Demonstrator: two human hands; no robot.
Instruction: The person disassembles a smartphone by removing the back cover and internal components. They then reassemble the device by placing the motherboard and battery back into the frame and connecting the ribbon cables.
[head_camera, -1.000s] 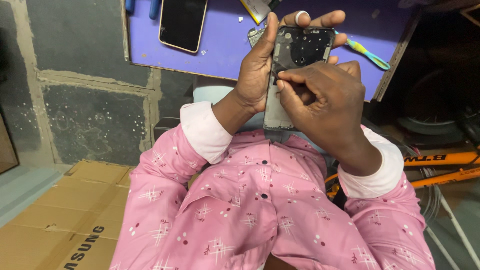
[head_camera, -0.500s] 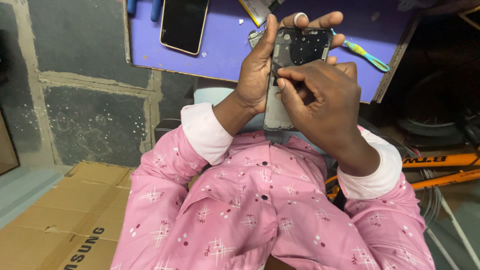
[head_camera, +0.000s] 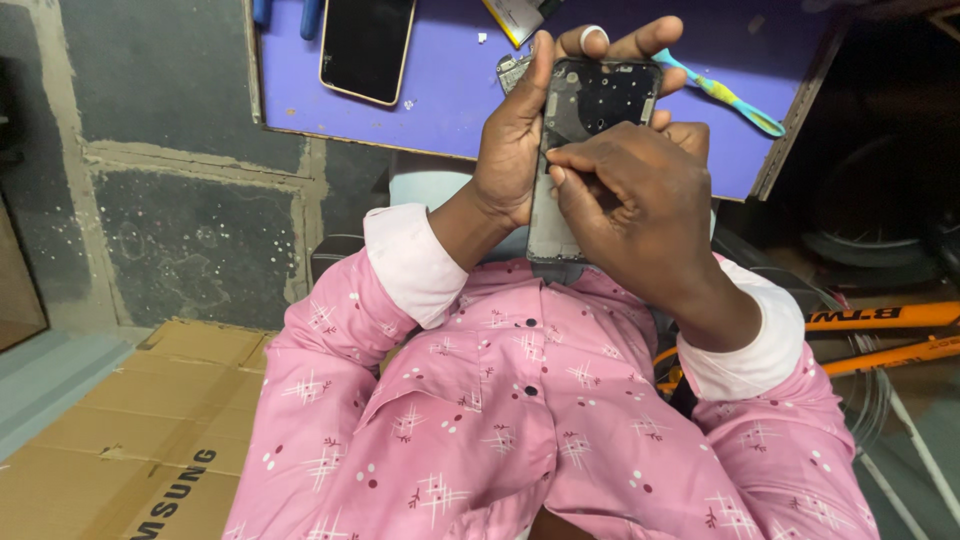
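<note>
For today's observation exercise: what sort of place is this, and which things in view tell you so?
Probably a small phone repair bench. The left hand holds an opened phone frame, a second phone lies on the purple worktop, and a toothbrush lies nearby.

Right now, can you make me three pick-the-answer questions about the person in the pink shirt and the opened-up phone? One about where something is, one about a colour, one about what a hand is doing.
1. Where does the whole black phone with the pale rim lie?
A. On the purple board
B. On the brown cardboard
C. On the lap

2. What colour is the slim plastic tool on the purple board?
A. Red
B. Blue and yellow
C. White

3. What is the left hand doing?
A. Resting flat
B. Gripping the opened dark phone body
C. Holding the tool

Answers: 1 A, it lies flat on the board's top left. 2 B, its handle shows both colours. 3 B, the fingers wrap its edges while the right hand works at it.
</note>
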